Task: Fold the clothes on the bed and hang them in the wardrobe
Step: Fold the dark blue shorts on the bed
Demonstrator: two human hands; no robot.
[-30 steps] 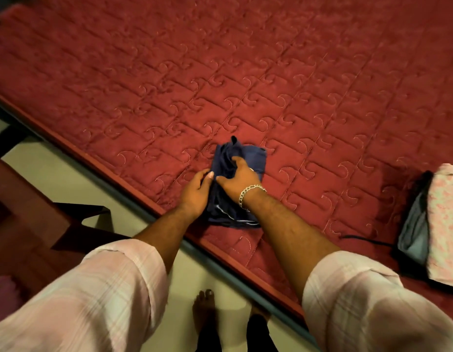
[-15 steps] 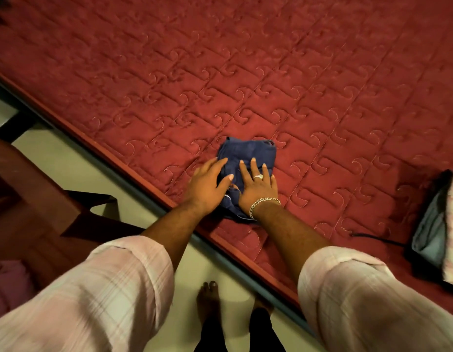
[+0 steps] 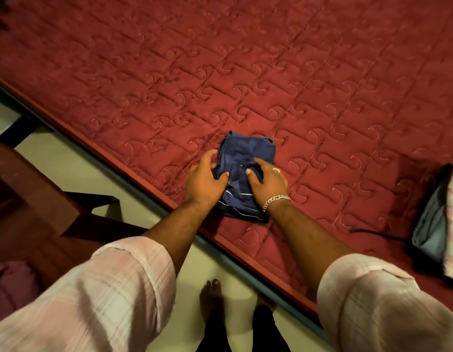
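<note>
Both hands are down on the navy garment (image 3: 245, 158), which sits as a small folded bundle near the front edge of the red quilted bed (image 3: 271, 72). The left hand (image 3: 203, 180) cups the bundle's left side, fingers curled around the edge and thumb pressing onto the top. The right hand (image 3: 267, 180) comes in from the other side, fingers curled into the fabric and thumb laid across the top — a grip from 2 sides, ready, by my reading, either to lift the bundle or to tighten the fold.

How far along? This 1 piece looks folded down to a compact packet, white trim lines showing at its near edge. Over at the right border of the head view lies a pile of other clothes (image 3: 431, 224) — grey-blue cloth under something pale pink and patterned — and whether those are folded I cannot tell.

No wardrobe shows, so the hanging part of the job looks entirely ahead. Best guess: the folding is partly done, and carrying and hanging are not yet started.
</note>
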